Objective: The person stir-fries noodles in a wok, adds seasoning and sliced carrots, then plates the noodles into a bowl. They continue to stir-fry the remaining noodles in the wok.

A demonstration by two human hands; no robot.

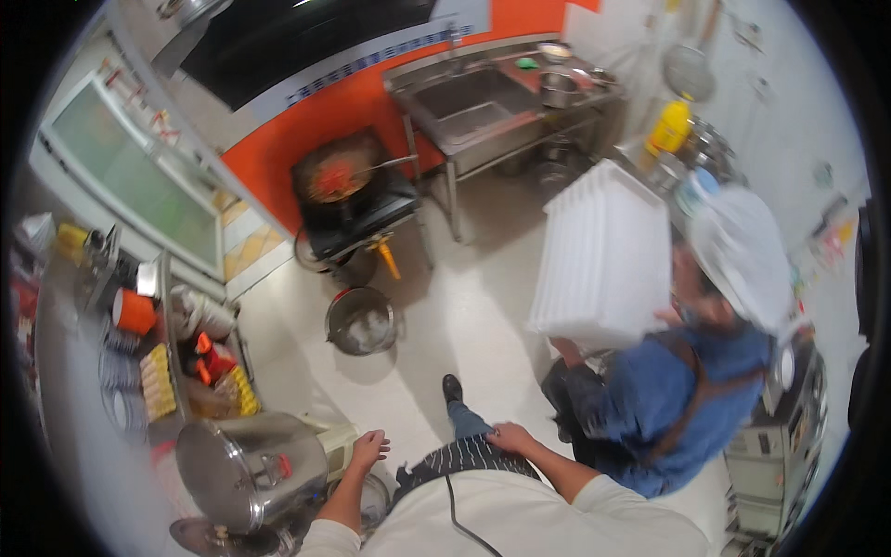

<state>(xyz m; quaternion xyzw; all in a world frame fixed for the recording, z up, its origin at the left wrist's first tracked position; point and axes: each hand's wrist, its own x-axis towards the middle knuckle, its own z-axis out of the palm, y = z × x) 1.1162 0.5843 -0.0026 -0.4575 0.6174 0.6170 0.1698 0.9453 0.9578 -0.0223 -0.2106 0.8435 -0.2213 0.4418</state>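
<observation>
My left hand (pixel 371 448) hangs at my left side with its fingers loosely curled and nothing seen in it, near a large stainless steel pot (pixel 237 473). At my waist, my right hand (pixel 511 438) touches the dark striped apron (pixel 452 456); whether the fingers grip its cloth I cannot tell. On the floor ahead stands a metal bucket (pixel 360 322) with whitish contents. Beyond it, a wok (pixel 341 174) holding red food sits on a black stove (pixel 369 223), with a ladle or spatula handle resting over its rim.
Close on my right, a person (pixel 696 390) in a blue top and white hat carries a stack of white trays (pixel 605 257). A steel sink (pixel 480 104) stands at the back wall. Shelves with egg trays (pixel 159 383) and containers line the left, near a glass door (pixel 139 167).
</observation>
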